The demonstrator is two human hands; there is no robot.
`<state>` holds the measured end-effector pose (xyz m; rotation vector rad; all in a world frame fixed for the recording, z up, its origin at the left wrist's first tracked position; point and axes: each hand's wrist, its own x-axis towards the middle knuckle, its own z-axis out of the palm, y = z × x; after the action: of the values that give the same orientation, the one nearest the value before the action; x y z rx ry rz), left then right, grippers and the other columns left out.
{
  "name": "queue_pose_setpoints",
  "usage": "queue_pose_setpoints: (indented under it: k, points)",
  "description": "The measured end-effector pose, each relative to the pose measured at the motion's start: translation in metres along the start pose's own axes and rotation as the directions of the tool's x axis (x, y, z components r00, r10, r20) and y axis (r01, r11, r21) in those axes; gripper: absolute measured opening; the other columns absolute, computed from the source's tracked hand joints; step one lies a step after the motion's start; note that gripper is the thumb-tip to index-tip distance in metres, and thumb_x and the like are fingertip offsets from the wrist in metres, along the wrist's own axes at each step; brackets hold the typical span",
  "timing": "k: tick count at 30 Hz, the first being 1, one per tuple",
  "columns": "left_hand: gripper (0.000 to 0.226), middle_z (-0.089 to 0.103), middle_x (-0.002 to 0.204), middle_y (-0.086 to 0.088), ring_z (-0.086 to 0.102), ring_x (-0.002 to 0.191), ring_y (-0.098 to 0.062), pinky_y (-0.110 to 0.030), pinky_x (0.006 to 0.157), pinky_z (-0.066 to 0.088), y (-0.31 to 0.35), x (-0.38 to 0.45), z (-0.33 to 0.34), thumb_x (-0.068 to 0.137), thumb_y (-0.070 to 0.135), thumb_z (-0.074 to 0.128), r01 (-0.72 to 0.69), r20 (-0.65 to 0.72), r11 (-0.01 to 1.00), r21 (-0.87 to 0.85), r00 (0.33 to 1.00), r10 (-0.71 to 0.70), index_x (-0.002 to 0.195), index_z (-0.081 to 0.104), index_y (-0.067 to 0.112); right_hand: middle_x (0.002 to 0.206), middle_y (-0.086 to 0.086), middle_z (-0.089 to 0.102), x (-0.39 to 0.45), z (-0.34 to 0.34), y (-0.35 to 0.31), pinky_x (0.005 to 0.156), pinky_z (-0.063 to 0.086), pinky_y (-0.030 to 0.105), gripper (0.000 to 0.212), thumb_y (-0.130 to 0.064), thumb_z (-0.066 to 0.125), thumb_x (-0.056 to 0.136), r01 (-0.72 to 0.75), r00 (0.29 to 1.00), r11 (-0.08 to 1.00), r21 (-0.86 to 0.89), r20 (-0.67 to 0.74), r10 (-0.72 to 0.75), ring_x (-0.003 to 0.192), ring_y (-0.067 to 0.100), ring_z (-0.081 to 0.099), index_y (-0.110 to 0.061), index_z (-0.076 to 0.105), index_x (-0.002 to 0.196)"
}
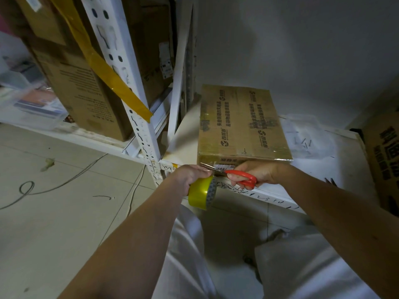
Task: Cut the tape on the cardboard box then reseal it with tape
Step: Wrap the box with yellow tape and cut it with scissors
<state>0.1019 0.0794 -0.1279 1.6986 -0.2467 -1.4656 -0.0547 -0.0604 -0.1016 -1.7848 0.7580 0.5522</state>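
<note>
Nearest the camera, the left hand (194,172) grips a roll of yellow tape (203,193), fingers curled over its top, holding it just below the front edge of the white shelf (280,190). Beside it, the right hand (257,172) has its fingers through the red handles of the scissors (239,176), whose blades point left toward the left hand. This looks like the cut that frees a freshly laid strip from the roll. To do it well, the person should keep the strip taut between roll and box and snip close to the cardboard, so no loose tail is left to lift.

Just behind the hands, the cardboard box (241,124) sits on the shelf with its flaps closed and glossy tape across its top — its contents cannot be seen. Further left, the rack (121,67) holds more closed cartons (82,91) and a clear plastic tub (32,104) of blurred items.
</note>
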Motion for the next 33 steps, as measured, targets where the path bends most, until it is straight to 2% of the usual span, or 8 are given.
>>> queue_pose_setpoints:
  k: [6, 10, 14, 17, 23, 26, 29, 33]
  points:
    - [0.016, 0.069, 0.105, -0.018, 0.065, 0.098, -0.033, -0.048, 0.09, 0.051, 0.005, -0.002, -0.003, 0.076, 0.013, 0.078, 0.001, -0.041, 0.997, 0.083, 0.999, 0.003, 0.089, 0.068, 0.01, 0.061, 0.001, 0.055, 0.001, 0.007, 0.003, 0.046, 0.042, 0.017, 0.046, -0.043, 0.067, 0.084, 0.053, 0.991, 0.998, -0.026, -0.12, -0.056, 0.05, 0.008, 0.048, 0.002, 0.068, 0.093]
    - [0.035, 0.062, 0.125, -0.017, 0.054, 0.122, -0.033, -0.044, 0.108, 0.04, 0.006, -0.001, 0.001, 0.078, 0.011, 0.077, -0.006, -0.087, 0.963, 0.269, 0.996, 0.03, 0.11, 0.067, 0.001, 0.063, 0.001, 0.059, -0.002, 0.007, 0.004, 0.054, 0.048, 0.024, 0.043, -0.049, 0.076, 0.071, 0.082, 0.974, 0.982, -0.171, -0.197, -0.116, 0.056, 0.013, 0.055, -0.008, 0.068, 0.08]
    - [0.027, 0.067, 0.101, -0.012, 0.061, 0.101, -0.023, -0.028, 0.092, 0.047, -0.003, -0.001, 0.0, 0.077, 0.003, 0.076, -0.026, -0.117, 0.93, 0.366, 0.99, 0.073, 0.102, 0.068, -0.002, 0.087, 0.012, 0.067, -0.011, 0.003, 0.014, 0.071, 0.054, 0.034, 0.054, -0.054, 0.073, 0.072, 0.066, 0.97, 0.929, -0.365, -0.194, -0.145, 0.071, 0.015, 0.059, -0.005, 0.066, 0.093]
    - [0.018, 0.062, 0.075, -0.002, 0.059, 0.08, -0.019, -0.022, 0.074, 0.047, -0.005, -0.005, 0.005, 0.077, 0.002, 0.077, -0.062, -0.121, 0.949, 0.309, 0.987, 0.103, 0.09, 0.065, 0.006, 0.088, 0.007, 0.065, -0.023, -0.004, 0.029, 0.071, 0.05, 0.028, 0.05, -0.054, 0.071, 0.075, -0.019, 0.993, 0.889, -0.458, -0.116, -0.038, 0.074, 0.013, 0.057, -0.007, 0.065, 0.094]
    - [0.019, 0.059, 0.07, 0.0, 0.054, 0.067, -0.01, -0.027, 0.088, 0.04, 0.002, -0.012, 0.021, 0.079, 0.002, 0.074, -0.112, -0.085, 0.953, 0.282, 0.986, 0.141, 0.07, 0.059, 0.01, 0.089, 0.002, 0.062, -0.043, -0.017, 0.058, 0.07, 0.042, 0.018, 0.055, -0.058, 0.065, 0.079, -0.179, 0.984, 0.773, -0.609, -0.097, 0.151, 0.078, 0.01, 0.053, -0.009, 0.067, 0.103]
    - [0.02, 0.059, 0.071, 0.0, 0.055, 0.075, -0.014, -0.025, 0.086, 0.04, 0.0, -0.01, 0.025, 0.078, 0.002, 0.075, -0.118, -0.087, 0.944, 0.307, 0.985, 0.151, 0.068, 0.06, 0.01, 0.091, 0.002, 0.062, -0.059, -0.031, 0.073, 0.072, 0.039, 0.017, 0.055, -0.06, 0.061, 0.082, -0.303, 0.953, 0.663, -0.685, -0.195, 0.233, 0.078, 0.009, 0.053, -0.01, 0.067, 0.105]
    - [0.019, 0.059, 0.07, 0.0, 0.053, 0.069, -0.01, -0.024, 0.084, 0.04, -0.004, -0.007, 0.029, 0.079, 0.002, 0.074, -0.104, -0.083, 0.939, 0.328, 0.987, 0.138, 0.07, 0.06, 0.01, 0.065, -0.006, 0.059, -0.081, -0.052, 0.096, 0.066, 0.044, 0.016, 0.039, -0.054, 0.067, 0.081, -0.466, 0.885, 0.676, -0.571, -0.316, 0.343, 0.055, 0.003, 0.051, -0.015, 0.064, 0.079]
    - [0.018, 0.057, 0.07, 0.001, 0.052, 0.064, -0.005, -0.012, 0.066, 0.046, -0.01, -0.009, 0.04, 0.08, -0.002, 0.071, -0.11, -0.059, 0.941, 0.32, 0.989, 0.135, 0.091, 0.058, 0.005, 0.049, -0.005, 0.054, -0.093, -0.069, 0.12, 0.054, 0.042, 0.015, 0.049, -0.057, 0.067, 0.078, -0.603, 0.774, 0.724, -0.334, -0.465, 0.43, 0.042, 0.005, 0.048, -0.011, 0.059, 0.063]
